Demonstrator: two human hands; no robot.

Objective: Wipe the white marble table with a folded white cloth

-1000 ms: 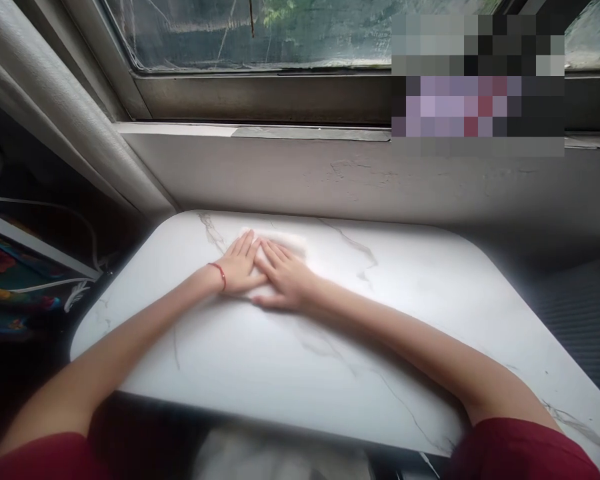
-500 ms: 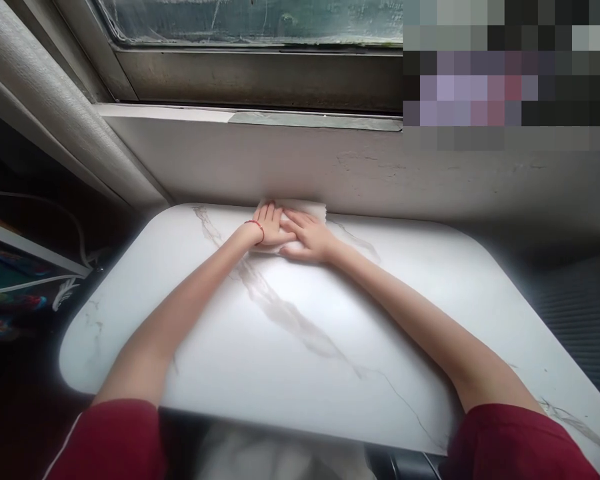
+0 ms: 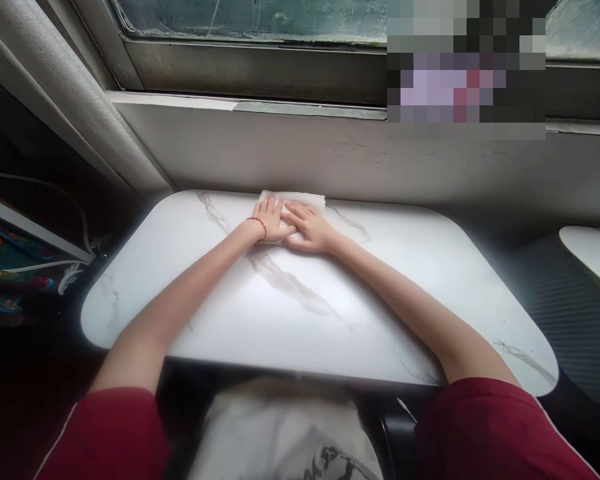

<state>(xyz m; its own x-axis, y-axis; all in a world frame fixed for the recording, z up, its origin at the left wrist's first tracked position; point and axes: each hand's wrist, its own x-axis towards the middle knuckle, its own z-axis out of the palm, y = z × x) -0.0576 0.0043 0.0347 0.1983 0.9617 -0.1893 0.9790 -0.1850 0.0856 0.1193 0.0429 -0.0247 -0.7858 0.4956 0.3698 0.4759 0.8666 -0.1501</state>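
A white sheet that looks like a paper towel or wipe (image 3: 307,198) lies flat at the far edge of the white marbled table (image 3: 220,327). Both my hands press down on it, side by side. My left hand (image 3: 274,220), with a red string bracelet at the wrist, has its fingers stretched toward the wall. My right hand (image 3: 310,228) comes in from the right with its fingers spread flat. Its fingers meet and partly overlap the left thumb. Much of the sheet is hidden under the palms.
Behind the table stands a pale wall (image 3: 280,147) below a window (image 3: 260,23). A second white tabletop (image 3: 593,250) shows at the right. Cables (image 3: 73,273) hang at the left. A white cloth or bag with dark print (image 3: 285,427) is below the near edge.
The view has shifted, so more of the near edge, the printed white cloth and the right-hand tabletop show. My hands stay pressed on the sheet, almost in the same place.
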